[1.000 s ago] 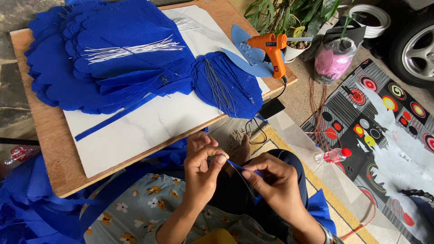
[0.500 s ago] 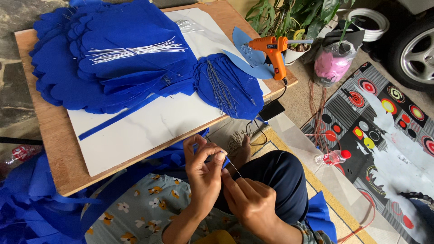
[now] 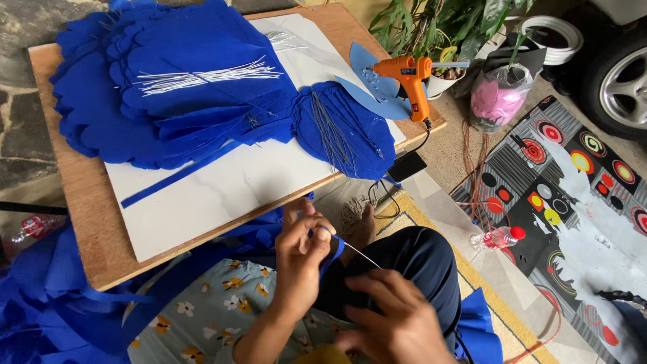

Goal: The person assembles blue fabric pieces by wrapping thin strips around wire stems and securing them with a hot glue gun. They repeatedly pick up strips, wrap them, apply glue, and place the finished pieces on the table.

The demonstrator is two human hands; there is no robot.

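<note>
My left hand (image 3: 302, 249) pinches the end of a thin silver wire (image 3: 360, 255) wrapped with a narrow blue strip (image 3: 335, 253), just below the near edge of the wooden board (image 3: 87, 229). My right hand (image 3: 394, 317) is lower, over my dark-trousered lap, fingers curled around the wire's other end, its back toward the camera. On the board a white sheet (image 3: 229, 189) carries piles of blue cut-out petals (image 3: 175, 87) and bundles of silver wires (image 3: 202, 77). A long blue strip (image 3: 182, 174) lies across the sheet.
An orange glue gun (image 3: 408, 77) rests at the board's right corner, its cord running to a black adapter (image 3: 406, 166). A potted plant (image 3: 438, 34), pink bag (image 3: 495, 101), plastic bottle (image 3: 499, 237), patterned mat (image 3: 579, 189) and a car wheel (image 3: 623, 81) are to the right. Blue material (image 3: 40, 303) is heaped at left.
My right hand has slid down and away from my left along the wire, toward my lap. The left hand stays near the board edge.
</note>
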